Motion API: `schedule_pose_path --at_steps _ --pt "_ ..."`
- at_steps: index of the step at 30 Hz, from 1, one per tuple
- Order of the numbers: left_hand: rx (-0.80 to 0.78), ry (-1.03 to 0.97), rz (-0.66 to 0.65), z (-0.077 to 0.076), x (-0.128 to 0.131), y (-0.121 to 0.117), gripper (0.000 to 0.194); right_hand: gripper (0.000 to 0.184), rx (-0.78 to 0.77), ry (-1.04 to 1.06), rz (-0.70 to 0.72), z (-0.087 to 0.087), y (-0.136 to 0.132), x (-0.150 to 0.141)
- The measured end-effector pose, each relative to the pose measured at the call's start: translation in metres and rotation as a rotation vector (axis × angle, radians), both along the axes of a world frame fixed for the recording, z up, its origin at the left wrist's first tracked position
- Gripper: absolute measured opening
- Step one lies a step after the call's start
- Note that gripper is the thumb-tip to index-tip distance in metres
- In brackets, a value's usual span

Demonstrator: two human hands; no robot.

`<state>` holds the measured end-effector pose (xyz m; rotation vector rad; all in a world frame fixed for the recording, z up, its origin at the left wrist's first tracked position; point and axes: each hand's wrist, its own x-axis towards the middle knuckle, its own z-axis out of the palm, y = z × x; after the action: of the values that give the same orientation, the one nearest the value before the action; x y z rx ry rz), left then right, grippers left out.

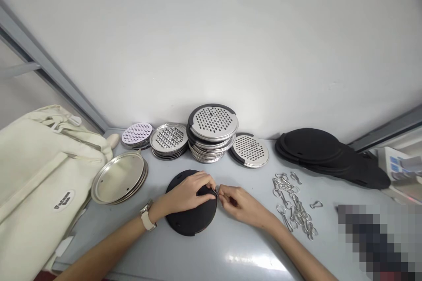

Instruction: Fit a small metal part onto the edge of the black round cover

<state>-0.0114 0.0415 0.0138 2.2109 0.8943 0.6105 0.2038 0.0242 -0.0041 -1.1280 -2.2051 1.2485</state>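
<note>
A black round disc lies flat on the grey table in front of me. Across its top rests my left hand, thumb and fingers closed at the disc's right edge. My right hand meets it there, its fingertips pinched on a small metal clip that is mostly hidden between the two hands. Right of my right hand is a loose pile of silver wire snap clips, with a single clip apart from the pile.
Along the wall stand stacks of perforated metal grater discs, a lone grater disc in a black holder, and more black discs. Plain metal discs sit at left beside a cream bag. A device stands far right.
</note>
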Motion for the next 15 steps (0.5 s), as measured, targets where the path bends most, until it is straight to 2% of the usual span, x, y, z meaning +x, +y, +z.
schedule_pose_path --at_steps 15 --pt "-0.006 -0.001 -0.007 0.0006 0.0004 0.0006 0.014 0.012 -0.02 0.024 -0.023 -0.0024 0.0003 0.0011"
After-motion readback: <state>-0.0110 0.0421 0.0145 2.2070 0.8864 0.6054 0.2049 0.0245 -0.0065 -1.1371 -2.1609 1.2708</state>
